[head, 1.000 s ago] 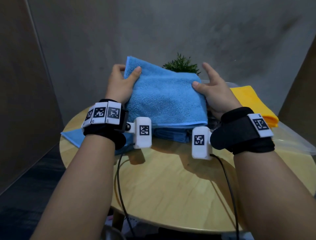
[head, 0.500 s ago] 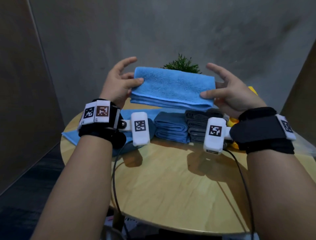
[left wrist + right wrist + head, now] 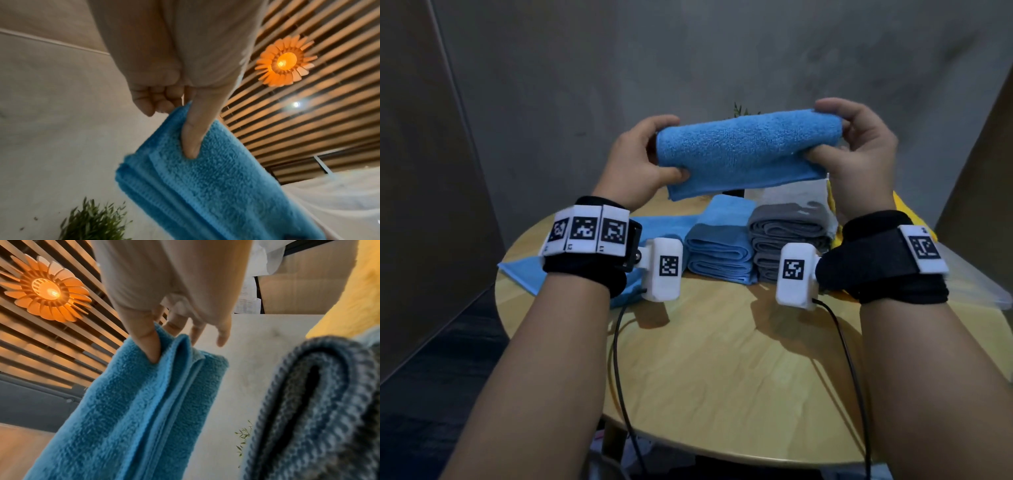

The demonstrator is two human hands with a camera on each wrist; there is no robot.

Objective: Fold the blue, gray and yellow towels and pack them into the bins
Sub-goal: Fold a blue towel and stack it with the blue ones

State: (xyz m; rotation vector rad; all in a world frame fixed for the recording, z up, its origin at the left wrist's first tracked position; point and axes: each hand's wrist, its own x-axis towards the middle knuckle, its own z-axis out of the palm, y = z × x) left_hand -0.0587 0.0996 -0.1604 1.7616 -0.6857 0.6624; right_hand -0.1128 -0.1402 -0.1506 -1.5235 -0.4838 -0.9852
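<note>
Round wooden table (image 3: pixel 722 359) | gray wall (image 3: pixel 688 51) | both hands' fingers (image 3: pixel 671 173) hold folded blue towel (image 3: pixel 746 150)

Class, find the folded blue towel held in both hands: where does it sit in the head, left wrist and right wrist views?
Head: folded blue towel upper centre, gripped between left hand and right hand.
Left wrist: lower centre-right, under the thumb.
Right wrist: lower left.
Shared landmark: the green plant.

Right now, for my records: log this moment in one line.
left hand: holds blue towel | right hand: holds same towel | towel: folded, aloft
</note>
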